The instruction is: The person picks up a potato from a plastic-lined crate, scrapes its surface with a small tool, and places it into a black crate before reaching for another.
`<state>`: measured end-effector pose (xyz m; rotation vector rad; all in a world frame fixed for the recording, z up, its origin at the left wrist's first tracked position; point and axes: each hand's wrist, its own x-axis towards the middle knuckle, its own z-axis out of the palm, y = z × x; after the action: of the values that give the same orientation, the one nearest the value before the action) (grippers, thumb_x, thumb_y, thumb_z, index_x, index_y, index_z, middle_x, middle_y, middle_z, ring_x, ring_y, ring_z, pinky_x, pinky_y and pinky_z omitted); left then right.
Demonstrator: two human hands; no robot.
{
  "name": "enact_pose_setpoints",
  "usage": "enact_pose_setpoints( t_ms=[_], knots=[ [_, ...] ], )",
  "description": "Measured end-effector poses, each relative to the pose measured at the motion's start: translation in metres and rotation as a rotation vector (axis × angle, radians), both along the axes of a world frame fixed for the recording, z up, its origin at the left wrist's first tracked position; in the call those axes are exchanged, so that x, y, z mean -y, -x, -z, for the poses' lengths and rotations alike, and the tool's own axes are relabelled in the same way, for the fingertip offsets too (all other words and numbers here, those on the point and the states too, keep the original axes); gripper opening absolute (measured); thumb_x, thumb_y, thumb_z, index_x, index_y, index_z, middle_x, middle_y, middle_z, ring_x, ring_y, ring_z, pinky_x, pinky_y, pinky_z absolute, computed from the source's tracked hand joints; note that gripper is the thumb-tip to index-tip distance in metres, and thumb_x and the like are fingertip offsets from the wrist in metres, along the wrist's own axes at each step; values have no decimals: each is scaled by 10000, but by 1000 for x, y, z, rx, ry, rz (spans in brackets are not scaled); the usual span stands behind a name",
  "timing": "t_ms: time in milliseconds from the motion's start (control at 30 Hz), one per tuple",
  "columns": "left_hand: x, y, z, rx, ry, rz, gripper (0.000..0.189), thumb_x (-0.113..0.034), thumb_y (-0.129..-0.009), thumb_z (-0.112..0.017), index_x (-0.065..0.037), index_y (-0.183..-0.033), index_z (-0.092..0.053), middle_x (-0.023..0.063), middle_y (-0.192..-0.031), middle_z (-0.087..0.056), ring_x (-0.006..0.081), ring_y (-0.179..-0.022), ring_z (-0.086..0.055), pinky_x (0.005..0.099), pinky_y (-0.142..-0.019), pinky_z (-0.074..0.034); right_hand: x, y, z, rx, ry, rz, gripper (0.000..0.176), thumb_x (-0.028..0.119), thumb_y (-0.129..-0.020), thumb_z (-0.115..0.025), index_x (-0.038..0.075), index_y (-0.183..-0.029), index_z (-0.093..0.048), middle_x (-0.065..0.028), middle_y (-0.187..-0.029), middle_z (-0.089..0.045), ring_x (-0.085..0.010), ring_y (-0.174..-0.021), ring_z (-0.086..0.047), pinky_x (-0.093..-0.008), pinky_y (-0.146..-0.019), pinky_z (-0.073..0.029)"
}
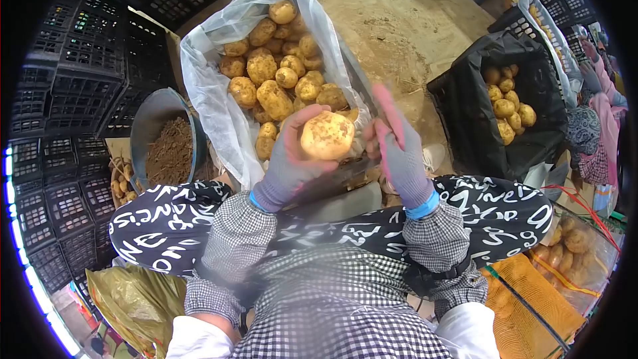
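A large, pale potato (pixel 327 135) with brown dirt patches rests in my left hand (pixel 292 167), whose gloved fingers curl around its side. My right hand (pixel 403 153), in a grey and pink glove, is held just to the right of that potato, apart from it. Its fingers are spread and slightly blurred, and I see nothing held in them. Beneath and beyond both hands stands a crate lined with white plastic (pixel 219 119), holding several soil-covered potatoes (pixel 273 98).
A bucket of soil (pixel 169 153) stands left of the lined crate. Stacked black crates (pixel 90 60) rise along the left. At right is a black-lined crate (pixel 458 86) with several potatoes. An orange mesh sack (pixel 525 306) lies low right, near another person (pixel 601 119).
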<state>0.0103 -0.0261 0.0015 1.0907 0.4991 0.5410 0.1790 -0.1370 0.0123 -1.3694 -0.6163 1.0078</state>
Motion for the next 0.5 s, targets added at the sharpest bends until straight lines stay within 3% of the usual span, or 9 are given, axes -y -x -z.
enact_pose_setpoints(
  t_ms=[67, 167, 233, 267, 333, 367, 433, 500],
  knots=[
    [-3, 1, -1, 12, 53, -5, 915, 138, -616, -775, -91, -1419, -402, 81, -1447, -428, 212, -1318, -460, 344, -1110, -403, -1, 6, -15, -142, -134, -28, 560, 258, -1039, -500, 50, -1530, -330, 53, -792, -484, -52, -665, -432, -188, -594, -374],
    [-7, 1, 2, -2, 14, 26, 904, 141, -622, -765, -102, -1415, -406, 78, -1442, -432, 204, -1320, -457, 346, -1113, -400, 3, 6, -15, -121, -173, -145, 569, 211, -1034, -508, 20, -1532, -312, 69, -723, -383, -40, -629, -360, -190, -564, -317],
    [-8, 3, 4, -25, -26, 48, 895, 133, -631, -766, -104, -1416, -406, 77, -1436, -436, 202, -1323, -454, 347, -1115, -399, 7, 5, -6, -145, -140, -203, 536, 126, -1010, -505, 26, -1514, -354, 35, -921, -430, -44, -700, -401, -186, -603, -337],
    [-7, 3, 4, -34, -33, 51, 893, 127, -634, -769, -104, -1417, -405, 77, -1432, -438, 203, -1324, -454, 348, -1115, -399, 7, 3, -1, -210, -120, -210, 524, 52, -987, -500, 43, -1500, -393, -2, -1129, -503, -51, -775, -458, -180, -646, -371],
    [-7, 2, 7, -42, -35, 57, 889, 109, -642, -779, -99, -1421, -403, 75, -1423, -444, 203, -1325, -451, 352, -1117, -397, 8, 3, 2, -114, -97, -236, 504, 53, -991, -495, 44, -1489, -418, -10, -1171, -561, -52, -774, -477, -182, -646, -386],
    [-7, 3, 8, -44, -32, 58, 888, 98, -647, -786, -95, -1424, -401, 75, -1417, -446, 203, -1326, -449, 354, -1119, -396, 5, 7, 0, 46, -95, -255, 494, 128, -1017, -494, 27, -1492, -403, 19, -1004, -546, -47, -698, -440, -189, -603, -367],
    [-8, 3, 11, -50, -39, 69, 893, 97, -657, -793, -76, -1435, -390, 78, -1418, -444, 199, -1323, -451, 355, -1123, -389, 4, 13, 0, 231, -106, -282, 501, 217, -1044, -493, 16, -1493, -395, 24, -881, -559, -44, -623, -429, -198, -546, -361],
    [-11, 2, 10, -62, -61, 91, 903, 116, -668, -795, -46, -1449, -372, 84, -1430, -432, 192, -1316, -458, 353, -1130, -380, 6, 13, 7, 174, -110, -255, 502, 249, -1044, -491, 24, -1485, -410, -16, -950, -604, -54, -625, -477, -204, -520, -385]
  ],
)
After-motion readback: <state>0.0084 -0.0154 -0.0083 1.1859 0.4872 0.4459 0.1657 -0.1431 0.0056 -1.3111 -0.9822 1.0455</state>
